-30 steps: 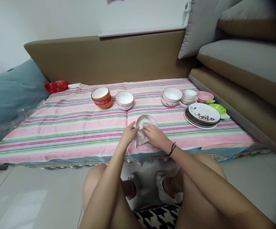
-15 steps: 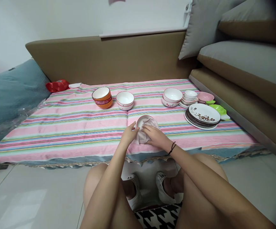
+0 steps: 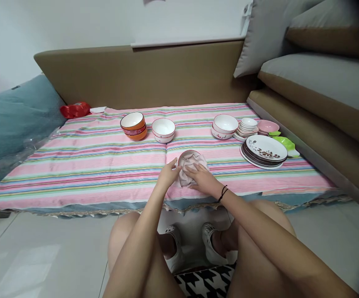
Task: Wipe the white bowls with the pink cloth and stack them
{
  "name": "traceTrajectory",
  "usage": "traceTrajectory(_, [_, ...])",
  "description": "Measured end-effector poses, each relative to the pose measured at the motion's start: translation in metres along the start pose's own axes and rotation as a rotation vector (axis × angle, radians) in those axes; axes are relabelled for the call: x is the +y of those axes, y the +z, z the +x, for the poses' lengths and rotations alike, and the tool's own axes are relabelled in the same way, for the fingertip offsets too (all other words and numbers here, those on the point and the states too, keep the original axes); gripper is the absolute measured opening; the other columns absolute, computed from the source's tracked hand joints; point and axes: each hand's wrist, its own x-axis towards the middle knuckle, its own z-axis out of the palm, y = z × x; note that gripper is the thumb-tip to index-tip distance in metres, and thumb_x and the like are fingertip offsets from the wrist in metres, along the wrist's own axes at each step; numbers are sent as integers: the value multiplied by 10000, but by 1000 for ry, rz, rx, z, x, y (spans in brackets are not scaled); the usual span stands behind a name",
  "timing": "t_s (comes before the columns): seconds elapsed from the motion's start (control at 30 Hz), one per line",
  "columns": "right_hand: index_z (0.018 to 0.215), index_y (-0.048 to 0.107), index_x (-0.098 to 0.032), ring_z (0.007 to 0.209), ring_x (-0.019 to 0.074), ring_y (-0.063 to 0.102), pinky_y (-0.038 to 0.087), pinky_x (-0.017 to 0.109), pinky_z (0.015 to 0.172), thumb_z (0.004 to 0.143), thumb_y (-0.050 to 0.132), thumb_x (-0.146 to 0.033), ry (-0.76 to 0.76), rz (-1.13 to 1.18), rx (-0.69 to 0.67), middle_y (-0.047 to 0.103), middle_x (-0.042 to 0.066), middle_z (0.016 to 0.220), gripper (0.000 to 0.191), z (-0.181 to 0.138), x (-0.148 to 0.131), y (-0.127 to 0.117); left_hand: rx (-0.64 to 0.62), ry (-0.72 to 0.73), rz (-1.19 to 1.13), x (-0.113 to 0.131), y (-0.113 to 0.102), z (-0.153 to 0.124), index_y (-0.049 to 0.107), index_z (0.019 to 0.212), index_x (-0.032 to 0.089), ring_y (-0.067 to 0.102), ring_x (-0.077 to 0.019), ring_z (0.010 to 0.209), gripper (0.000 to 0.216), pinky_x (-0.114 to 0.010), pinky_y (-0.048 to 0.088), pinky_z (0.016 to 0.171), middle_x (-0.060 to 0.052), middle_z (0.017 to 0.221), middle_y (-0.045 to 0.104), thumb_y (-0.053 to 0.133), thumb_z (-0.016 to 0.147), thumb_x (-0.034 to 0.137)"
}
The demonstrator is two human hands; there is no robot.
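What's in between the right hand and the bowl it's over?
A pale, crumpled cloth: the right hand rests on it, and it covers part of the bowl. The head view shows this.

A white bowl [image 3: 183, 157] largely covered by a crumpled pale cloth [image 3: 195, 159].
The bowl has a thin reddish rim and opens upward, with only the far-left part of its inside showing. The cloth, a dull pinkish grey, bunches in soft folds over the mouth and spills past the near side. Both sit near the front edge of the striped spread [image 3: 105, 165].
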Motion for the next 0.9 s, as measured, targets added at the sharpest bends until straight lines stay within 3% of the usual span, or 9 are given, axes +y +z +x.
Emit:
traceTrajectory(0.13, [1435, 457, -163, 1469, 363, 217, 236, 514, 1165, 736, 783, -428, 96, -121, 93, 255, 226, 1572, 816, -2, 1, 1, 5, -19, 6, 2, 0, -2, 502, 1414, 141, 620, -256, 1086, 600, -353, 454, 951, -133, 1232, 672, 608, 844, 298])
traceTrajectory(0.2, [1382, 501, -101, 1391, 366, 373, 312, 492, 1119, 767, 756, -374, 97, -121, 43, 407, 266, 1475, 720, -1, -4, -3, 2, -6, 15, 2, 1, -2, 500, 1414, 131, 628, -250, 1056, 598, -353, 454, 950, -130, 1191, 690, 600, 848, 296])
traceTrajectory(0.3, [1155, 633, -76, 1085, 300, 630, 461, 389, 927, 854, 612, -208, 65, -9, -73, 672, 210, 1137, 329, 3, -16, -9, 18, 0, 15, -1, 2, 1, 520, 1398, 131, 635, -243, 1028, 580, -351, 457, 940, -121, 1131, 713, 599, 846, 290])
traceTrajectory(0.4, [1064, 631, -118, 939, 226, 664, 480, 295, 795, 865, 544, -144, -5, 197, -57, 710, 118, 1029, 219, 5, -21, -13, 30, -7, 12, -4, 1, 5, 542, 1381, 146, 640, -242, 1020, 564, -349, 456, 935, -105, 1074, 729, 601, 838, 282])
traceTrajectory(0.57, [1138, 636, -105, 1137, 284, 602, 445, 369, 968, 857, 640, -271, 6, 110, -84, 664, 167, 1177, 327, 0, -12, -14, 1, 8, -4, -4, 1, 4, 527, 1391, 126, 640, -240, 1039, 568, -338, 463, 933, -108, 1101, 724, 581, 839, 246])
traceTrajectory(0.67, [1330, 539, -69, 1400, 377, 351, 295, 472, 1129, 781, 744, -397, 145, -55, -14, 407, 266, 1473, 672, -2, -10, -12, -13, 14, -11, -1, 1, 2, 485, 1415, 80, 640, -255, 1059, 611, -343, 469, 929, -154, 1200, 683, 589, 843, 271])
traceTrajectory(0.73, [1364, 500, -33, 1427, 397, 294, 259, 493, 1144, 785, 737, -369, 197, -72, -23, 340, 296, 1504, 711, -1, -15, -11, -17, 20, -18, 1, 1, 1, 467, 1425, 74, 637, -263, 1075, 624, -354, 465, 942, -165, 1222, 673, 588, 848, 276])
traceTrajectory(0.83, [1166, 635, -13, 1205, 361, 561, 388, 462, 1029, 868, 548, -164, 180, -31, -114, 625, 290, 1211, 345, 3, -24, -11, 3, 21, -36, 1, 2, 1, 513, 1402, 137, 609, -260, 1149, 580, -363, 432, 997, -127, 1268, 659, 594, 841, 263])
traceTrajectory(0.9, [1104, 654, -61, 1030, 294, 652, 462, 388, 908, 847, 460, -65, 122, 68, -114, 704, 212, 1059, 322, 5, -29, -11, 28, 29, -47, 0, 3, 3, 555, 1368, 170, 568, -252, 1224, 545, -358, 392, 1047, -95, 1329, 624, 596, 829, 235])
